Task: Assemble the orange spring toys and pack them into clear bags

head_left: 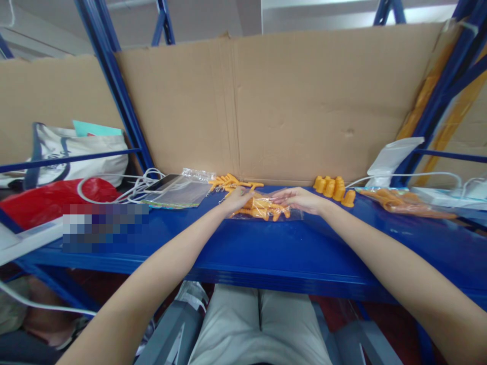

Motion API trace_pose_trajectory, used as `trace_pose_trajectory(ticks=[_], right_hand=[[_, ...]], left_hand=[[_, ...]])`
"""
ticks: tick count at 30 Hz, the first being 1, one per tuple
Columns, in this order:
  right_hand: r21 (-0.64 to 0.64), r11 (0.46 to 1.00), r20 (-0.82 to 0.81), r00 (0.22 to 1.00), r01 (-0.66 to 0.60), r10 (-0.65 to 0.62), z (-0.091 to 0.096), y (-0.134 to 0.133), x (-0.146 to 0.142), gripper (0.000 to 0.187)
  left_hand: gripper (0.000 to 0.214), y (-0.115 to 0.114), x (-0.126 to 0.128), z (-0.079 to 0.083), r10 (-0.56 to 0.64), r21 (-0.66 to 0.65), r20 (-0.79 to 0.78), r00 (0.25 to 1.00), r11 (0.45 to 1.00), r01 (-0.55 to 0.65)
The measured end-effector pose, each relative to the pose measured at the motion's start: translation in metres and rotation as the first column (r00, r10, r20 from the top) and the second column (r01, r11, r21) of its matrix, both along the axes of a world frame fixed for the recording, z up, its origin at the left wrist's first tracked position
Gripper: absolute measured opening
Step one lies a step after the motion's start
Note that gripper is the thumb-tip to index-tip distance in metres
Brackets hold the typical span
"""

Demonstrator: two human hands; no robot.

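A small clear plastic bag (262, 209) filled with orange plastic pieces lies on the blue shelf (266, 248) in front of me. My left hand (236, 198) rests on the bag's left end, fingers curled over it. My right hand (299, 199) lies on the bag's right end, fingers stretched toward the left and pressing on the plastic. Loose orange pieces (232, 182) with a small chain lie just behind the left hand. Several orange cone-shaped caps (335, 188) stand behind the right hand.
A stack of empty clear bags (178, 191) lies at the left with white cables (133, 186), a red bag (57, 200) and a white tote (72, 157). Another filled bag of orange parts (407, 202) lies at the right. A cardboard sheet (285, 106) backs the shelf.
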State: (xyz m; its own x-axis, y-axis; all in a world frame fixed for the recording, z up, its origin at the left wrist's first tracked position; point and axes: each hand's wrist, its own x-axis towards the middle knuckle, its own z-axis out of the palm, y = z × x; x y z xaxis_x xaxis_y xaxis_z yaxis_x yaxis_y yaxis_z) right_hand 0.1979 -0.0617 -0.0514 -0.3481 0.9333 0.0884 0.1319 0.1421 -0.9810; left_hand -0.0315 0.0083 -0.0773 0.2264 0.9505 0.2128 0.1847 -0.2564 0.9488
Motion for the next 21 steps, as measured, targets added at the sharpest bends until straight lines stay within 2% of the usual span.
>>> trace_pose_trajectory(ticks=[3, 8, 11, 14, 17, 19, 21], right_hand=[[-0.07, 0.996, -0.021, 0.998, 0.051, -0.053, 0.003, -0.002, 0.002, 0.02], [-0.085, 0.995, -0.028, 0.998, 0.056, -0.059, 0.008, -0.006, 0.0, 0.021], [-0.066, 0.995, 0.0, 0.997, 0.075, -0.075, 0.01, -0.007, -0.001, 0.018], [0.03, 0.974, 0.149, 0.963, 0.224, -0.226, 0.011, -0.004, 0.004, 0.007], [0.127, 0.928, 0.396, 0.839, 0.351, -0.372, 0.009, 0.0, 0.008, 0.021], [0.036, 0.939, 0.505, 0.805, 0.341, -0.312, 0.009, -0.001, 0.009, 0.033], [-0.13, 0.948, 0.512, 0.838, 0.292, -0.188, 0.008, -0.003, 0.008, 0.038]], left_hand=[[0.037, -0.007, 0.002, 0.004, 0.068, 0.016, -0.109, 0.992, 0.998, -0.067], [0.043, -0.015, 0.006, 0.009, 0.026, 0.059, -0.125, 0.992, 0.998, -0.019], [0.048, -0.016, 0.006, 0.011, 0.047, 0.061, -0.163, 0.986, 0.997, -0.038], [0.052, -0.016, 0.005, 0.013, 0.054, 0.049, -0.176, 0.983, 0.998, -0.046], [0.05, -0.018, 0.006, 0.013, 0.051, 0.049, -0.166, 0.985, 0.998, -0.043], [0.047, -0.019, 0.007, 0.014, 0.068, 0.064, -0.177, 0.982, 0.996, -0.057], [0.042, -0.019, 0.007, 0.013, 0.079, 0.08, -0.186, 0.979, 0.995, -0.065]])
